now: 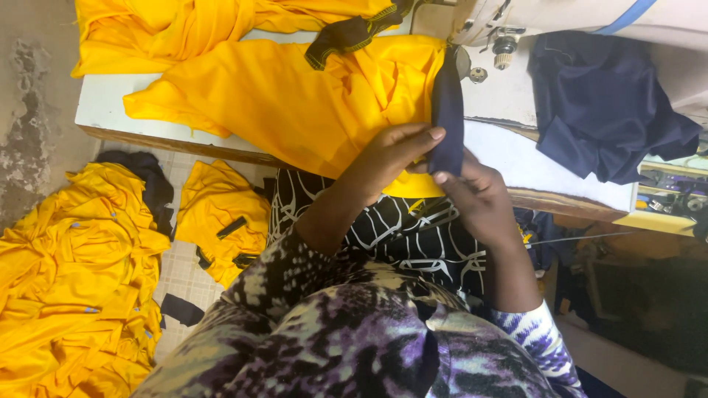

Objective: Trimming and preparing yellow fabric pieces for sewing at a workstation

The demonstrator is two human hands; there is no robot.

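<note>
My left hand [387,151] and right hand [472,195] pinch the navy strip [448,110] on yellow fabric [295,103] between them at the bench [516,158] edge.

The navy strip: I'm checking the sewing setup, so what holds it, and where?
Both hands, left hand and right hand, pinch the navy strip at its lower end, beside the yellow garment.

The person wears a purple, black and cream patterned top with short sleeves.
</note>
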